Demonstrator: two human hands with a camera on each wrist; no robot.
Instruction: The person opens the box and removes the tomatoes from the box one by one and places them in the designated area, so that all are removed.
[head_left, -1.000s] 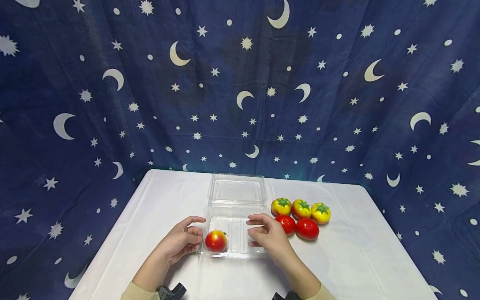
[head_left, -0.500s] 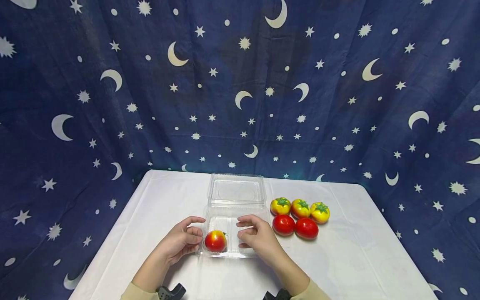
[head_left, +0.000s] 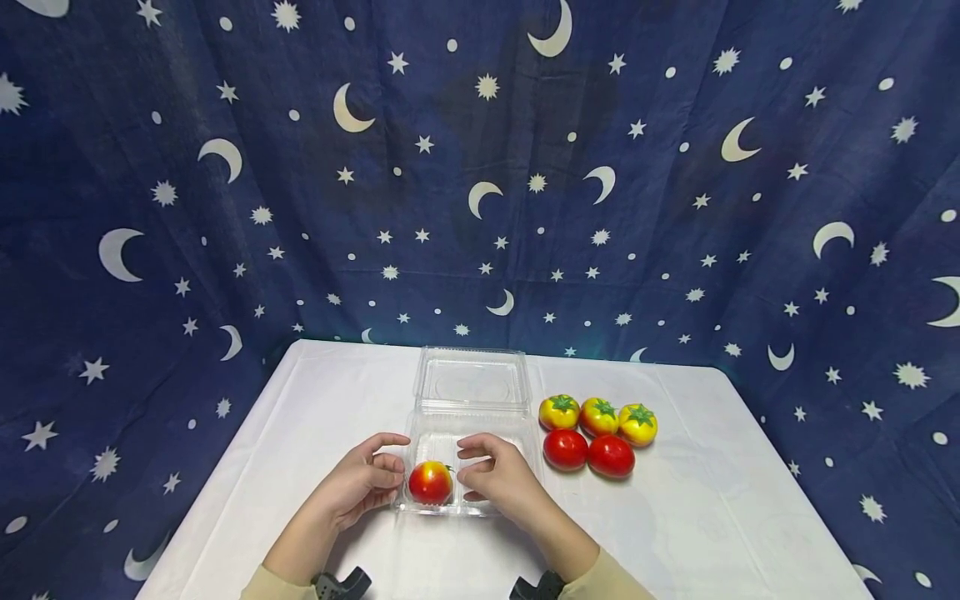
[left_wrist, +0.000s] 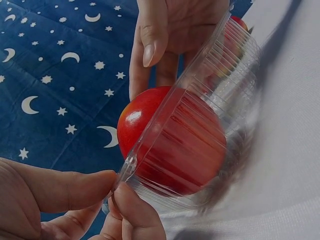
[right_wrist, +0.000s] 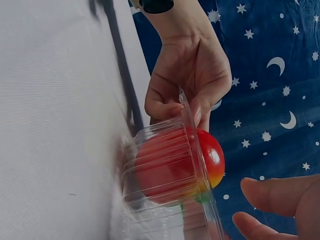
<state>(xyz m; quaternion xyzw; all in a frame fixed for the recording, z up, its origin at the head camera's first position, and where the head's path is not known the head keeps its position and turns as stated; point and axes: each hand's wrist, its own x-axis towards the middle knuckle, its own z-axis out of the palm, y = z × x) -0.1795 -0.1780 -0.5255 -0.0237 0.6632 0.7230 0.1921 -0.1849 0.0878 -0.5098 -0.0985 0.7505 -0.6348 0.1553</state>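
A clear plastic clamshell box (head_left: 438, 427) lies on the white table with its lid (head_left: 472, 379) folded back away from me. In the box's near left part sits one red-and-yellow tomato (head_left: 431, 483). My left hand (head_left: 360, 483) pinches the box's left rim between thumb and fingers, as the left wrist view shows at the rim (left_wrist: 131, 167). My right hand (head_left: 504, 479) hovers over the box just right of the tomato. Its fingers are apart and hold nothing; in the right wrist view its fingertips (right_wrist: 260, 192) stand clear of the tomato (right_wrist: 214, 157).
To the right of the box stand several more tomatoes: yellow-red ones with green tops (head_left: 598, 417) behind, and two red ones (head_left: 611, 456) in front. A dark blue curtain (head_left: 675, 208) with moons and stars hangs behind the table (head_left: 712, 500).
My right hand has moved left across the box, from its right side to beside the tomato. The left hand stays at the left rim.
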